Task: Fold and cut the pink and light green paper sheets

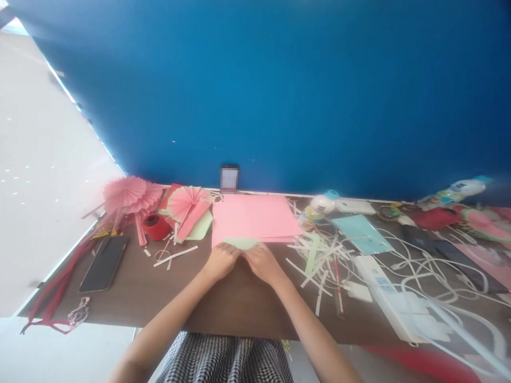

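Observation:
A small light green paper piece [241, 243] lies across the near edge of the pink paper sheets [251, 215] at the middle of the table. My left hand [223, 260] has its fingers closed at the green paper's left part. From the other side, my right hand [259, 260] grips the same piece, its fingers bent inward. Both hands almost meet at the paper's near edge. The fingertips partly cover the green paper, so its lower edge is hidden.
Pleated pink paper fans [130, 197], a red tape roll [156, 227] and a black phone [104, 263] are at left. To the right are white paper strips [315, 258], a glue bottle [319, 208], a pencil [338, 284], a white power strip [387, 298] and tangled cables. A blue partition [279, 106] stands behind.

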Motion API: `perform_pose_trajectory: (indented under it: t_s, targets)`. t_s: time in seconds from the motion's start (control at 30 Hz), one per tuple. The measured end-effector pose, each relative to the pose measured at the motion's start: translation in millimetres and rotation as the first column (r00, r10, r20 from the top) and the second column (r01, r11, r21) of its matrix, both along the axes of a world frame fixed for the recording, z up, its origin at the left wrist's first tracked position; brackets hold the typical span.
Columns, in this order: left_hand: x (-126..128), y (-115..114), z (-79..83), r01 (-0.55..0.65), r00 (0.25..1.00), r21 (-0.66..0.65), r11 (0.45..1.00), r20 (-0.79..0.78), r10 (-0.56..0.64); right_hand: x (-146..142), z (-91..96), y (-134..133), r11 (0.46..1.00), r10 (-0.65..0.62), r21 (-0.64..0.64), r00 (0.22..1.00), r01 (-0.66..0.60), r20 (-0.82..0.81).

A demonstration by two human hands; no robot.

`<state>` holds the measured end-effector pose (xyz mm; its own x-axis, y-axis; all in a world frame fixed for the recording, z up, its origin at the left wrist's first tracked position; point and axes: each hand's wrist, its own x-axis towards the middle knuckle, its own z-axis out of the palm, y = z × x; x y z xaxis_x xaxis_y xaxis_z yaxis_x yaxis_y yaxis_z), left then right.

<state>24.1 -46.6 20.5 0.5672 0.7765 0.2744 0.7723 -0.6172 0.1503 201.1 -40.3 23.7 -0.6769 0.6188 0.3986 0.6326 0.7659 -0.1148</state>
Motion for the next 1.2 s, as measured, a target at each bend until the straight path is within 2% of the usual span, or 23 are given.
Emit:
perform_pose_trajectory:
  t_s: [0.13,0.37,0.47,0.6,0.73,0.8,0.87,0.93,1.07,1.2]
  targets:
    - [-2,-8,18.9,0.057,0.998,-0.081,0.995,0.034,-0.054,4,18.7,-12,1.000,0.014,0.016,1.000,-0.014,0.024]
    - [-12,-8,68.3,0.092,0.988,-0.226,0.970,0.143,-0.060,19,58.8,-25,1.000,-0.027,-0.014,1.000,0.027,0.003]
    - [-15,-4,79.1,0.123,0.981,-0.298,0.947,0.182,-0.070,27,68.4,-31,0.998,-0.046,-0.051,0.999,0.046,-0.006]
    - [-18,-1,80.2,0.149,0.973,-0.367,0.918,0.220,-0.071,35,74.3,-40,0.989,-0.056,-0.136,0.997,0.050,-0.044]
    - [-28,2,75.0,0.114,0.980,-0.390,0.914,0.195,-0.039,51,70.2,-46,0.961,-0.129,-0.255,0.990,0.109,-0.063]
    - [-36,4,73.8,0.028,0.987,-0.371,0.928,0.155,0.032,61,66.3,-46,0.937,-0.228,-0.286,0.971,0.198,-0.073]
    - [-41,4,74.7,-0.034,0.986,-0.369,0.929,0.140,0.091,67,64.7,-44,0.898,-0.381,-0.280,0.918,0.338,-0.112]
    - [-40,2,77.1,-0.003,0.985,-0.385,0.923,0.159,0.069,62,67.2,-42,0.882,-0.446,-0.247,0.879,0.401,-0.167]
    - [-23,-5,80.2,0.079,0.982,-0.386,0.919,0.187,-0.005,26,76.5,-40,0.949,-0.251,-0.228,0.959,0.217,-0.134]
    - [-11,-11,74.5,0.115,0.974,-0.376,0.919,0.223,-0.031,-2,75.1,-33,0.944,-0.171,-0.298,0.983,0.142,-0.072]
